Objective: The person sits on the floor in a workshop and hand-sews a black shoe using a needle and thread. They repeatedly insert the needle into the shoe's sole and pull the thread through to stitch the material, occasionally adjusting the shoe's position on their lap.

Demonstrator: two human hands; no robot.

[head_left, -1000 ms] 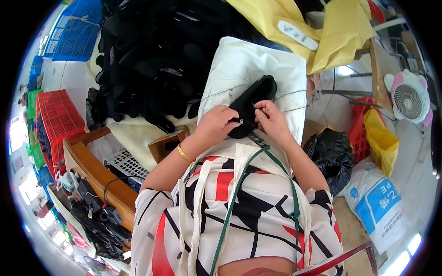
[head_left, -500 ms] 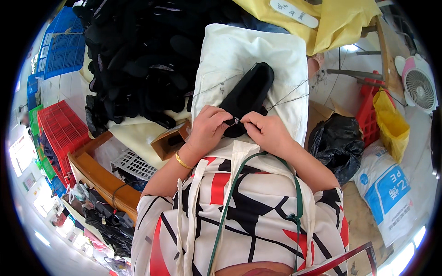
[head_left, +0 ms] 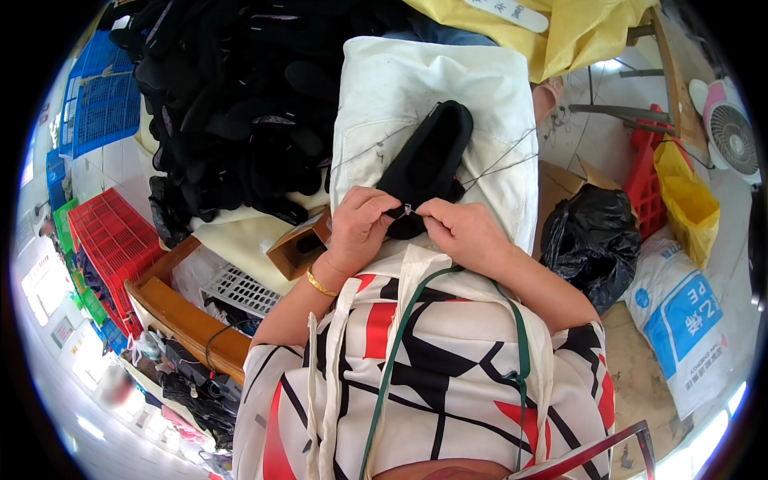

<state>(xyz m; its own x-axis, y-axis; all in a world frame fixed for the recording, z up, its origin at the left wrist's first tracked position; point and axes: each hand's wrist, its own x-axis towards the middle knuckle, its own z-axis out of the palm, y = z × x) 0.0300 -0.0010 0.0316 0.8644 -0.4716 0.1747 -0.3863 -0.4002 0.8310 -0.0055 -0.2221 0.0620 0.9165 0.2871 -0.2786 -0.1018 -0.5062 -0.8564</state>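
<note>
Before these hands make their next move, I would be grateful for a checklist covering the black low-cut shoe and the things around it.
1. Black low-cut shoe lying on the white creased cloth: ok.
2. Left hand pinching at the shoe's near end: ok.
3. Right hand pinching there too, close beside the left: ok.
4. Thin dark threads cleared off the cloth: not ok, they lie on both sides of the shoe.
5. Small pale piece between the two hands firmly attached: cannot tell, it is too small to judge.
</note>
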